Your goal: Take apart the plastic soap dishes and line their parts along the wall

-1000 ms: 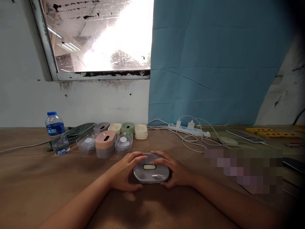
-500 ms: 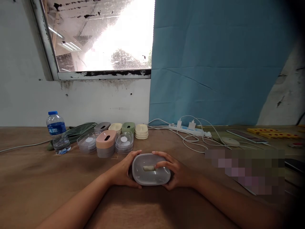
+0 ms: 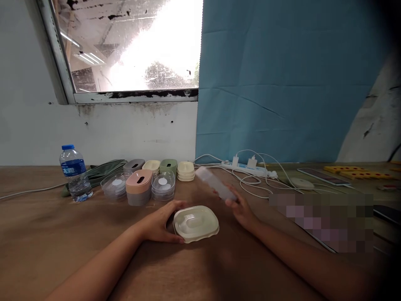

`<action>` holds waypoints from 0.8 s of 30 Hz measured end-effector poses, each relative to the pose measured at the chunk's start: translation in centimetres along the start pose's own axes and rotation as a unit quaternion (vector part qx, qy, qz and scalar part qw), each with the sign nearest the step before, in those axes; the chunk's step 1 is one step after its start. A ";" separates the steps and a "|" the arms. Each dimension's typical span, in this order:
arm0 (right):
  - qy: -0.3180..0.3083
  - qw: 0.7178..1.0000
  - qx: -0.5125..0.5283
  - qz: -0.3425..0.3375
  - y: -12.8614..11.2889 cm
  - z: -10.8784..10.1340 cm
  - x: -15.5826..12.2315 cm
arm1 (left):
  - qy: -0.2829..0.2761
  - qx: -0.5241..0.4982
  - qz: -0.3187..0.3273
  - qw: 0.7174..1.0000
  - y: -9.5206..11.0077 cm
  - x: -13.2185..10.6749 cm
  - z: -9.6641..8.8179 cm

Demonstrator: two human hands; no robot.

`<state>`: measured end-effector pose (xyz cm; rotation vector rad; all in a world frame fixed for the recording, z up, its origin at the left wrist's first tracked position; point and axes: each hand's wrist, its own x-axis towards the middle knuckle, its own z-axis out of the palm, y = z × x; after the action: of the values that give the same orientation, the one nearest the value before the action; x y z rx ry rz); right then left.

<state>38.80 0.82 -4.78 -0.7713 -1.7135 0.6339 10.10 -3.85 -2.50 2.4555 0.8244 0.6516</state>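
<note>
A cream plastic lid (image 3: 196, 223), with rounded corners and a raised oval middle, lies on the table in front of me. My left hand (image 3: 161, 221) grips its left side, thumb along the near edge and fingers at the far edge. To the right, my right hand (image 3: 242, 209) holds a translucent plastic cover (image 3: 216, 183) by its right end. That cover is tipped up on its side, above the table and apart from the cream lid. Motion smears it, so its details are unclear.
At the back left stand a water bottle (image 3: 75, 173), a green pouch (image 3: 109, 170), a pink and grey box (image 3: 139, 188), clear plastic pieces (image 3: 163, 186), a green box (image 3: 169, 166) and stacked cream lids (image 3: 186, 171). A power strip (image 3: 244, 168) with loose cables lies behind, right of centre.
My right hand has lifted the translucent cover up and away to the right, tilting it. The cream lid beneath now shows. My left hand has stayed at the left side.
</note>
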 end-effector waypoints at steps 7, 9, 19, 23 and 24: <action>0.014 0.985 0.113 0.130 2.3 0.2 1.0 | -0.049 0.080 0.061 0.994 0.6 0.1 -0.5; -0.014 0.984 0.128 0.121 2.1 0.3 0.9 | -0.048 0.086 0.068 0.993 0.6 0.1 -0.4; 0.020 0.993 0.003 0.113 1.0 0.6 0.5 | -0.033 0.121 0.083 0.989 0.1 0.2 -0.2; 0.036 0.989 -0.145 -0.013 1.4 0.1 2.1 | -0.027 0.156 0.089 0.983 0.2 0.4 0.0; 0.019 0.982 -0.183 -0.036 1.5 0.1 3.0 | -0.024 0.165 0.089 0.982 0.2 0.5 0.1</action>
<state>38.41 4.14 -4.06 -0.9642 -1.8377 0.2535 10.58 -3.71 -2.33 2.8588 0.7500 0.5495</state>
